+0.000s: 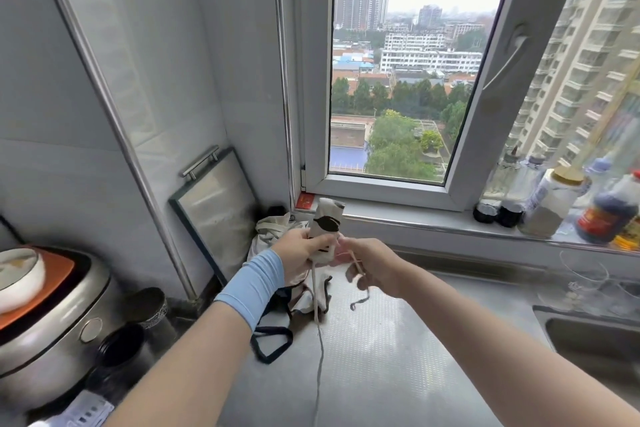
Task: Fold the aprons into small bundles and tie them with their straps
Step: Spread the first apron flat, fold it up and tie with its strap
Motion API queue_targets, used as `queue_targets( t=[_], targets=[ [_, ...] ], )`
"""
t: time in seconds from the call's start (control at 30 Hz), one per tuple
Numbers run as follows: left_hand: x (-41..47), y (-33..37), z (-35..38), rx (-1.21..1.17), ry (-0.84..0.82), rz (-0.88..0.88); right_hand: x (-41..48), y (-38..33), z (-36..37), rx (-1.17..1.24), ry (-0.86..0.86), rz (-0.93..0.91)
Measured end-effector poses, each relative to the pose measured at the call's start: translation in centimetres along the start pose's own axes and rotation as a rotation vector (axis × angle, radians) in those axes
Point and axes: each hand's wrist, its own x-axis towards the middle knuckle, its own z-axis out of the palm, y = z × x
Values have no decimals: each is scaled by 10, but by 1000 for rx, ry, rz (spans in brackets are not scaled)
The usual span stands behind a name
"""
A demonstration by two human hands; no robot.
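Observation:
A cream apron with black markings is rolled into a narrow upright bundle (326, 222), held above the steel counter. My left hand (300, 251) grips the bundle's lower half. My right hand (372, 269) is just right of it and pinches a thin cream strap (356, 262) that runs from the bundle; the strap's end curls below my fingers. A second strap (317, 308) hangs straight down from the bundle to the counter. Behind my left wrist lies a heap of other cream aprons (273, 232) with a dark strap loop (272, 345).
A rice cooker (52, 326) and dark jars (149, 308) stand at the left. A framed glass panel (216, 204) leans on the wall. Bottles (554, 204) line the window sill at the right, above glasses (585, 282) and a sink (595, 343). The counter (381, 357) stretches ahead.

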Motion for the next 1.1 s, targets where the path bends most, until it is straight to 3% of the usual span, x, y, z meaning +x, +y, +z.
queue_targets(
  t=[0.07,0.13,0.3,0.43,0.57,0.73,0.83,1.0,1.07,1.1],
  targets=[
    [1,-3,-11,61,36,-32,-2,1,-8,-359,147,-104],
    [2,-5,-19,220,89,-51,-6,-1,-16,-624,173,-193],
    [-2,-4,-2,655,121,23,-15,-23,-18,-1373,50,-416],
    [-6,-3,20,956,22,76,-15,-42,-17,-1661,-2,-579],
    [-16,3,34,1113,-36,35,-14,-44,-25,-1646,44,-716],
    [-26,-15,32,973,-130,-84,-16,-42,-15,-1565,77,-661],
    [-32,-23,38,719,-65,-61,-13,-38,-13,-1430,71,-593],
    [-30,-41,40,549,133,-34,-7,-29,-8,-1262,66,-621],
    [-29,-45,41,442,144,-55,-3,-17,-9,-1195,214,-634],
    [-27,-47,40,392,169,-49,-5,-11,-5,-1048,335,-581]
  ],
)
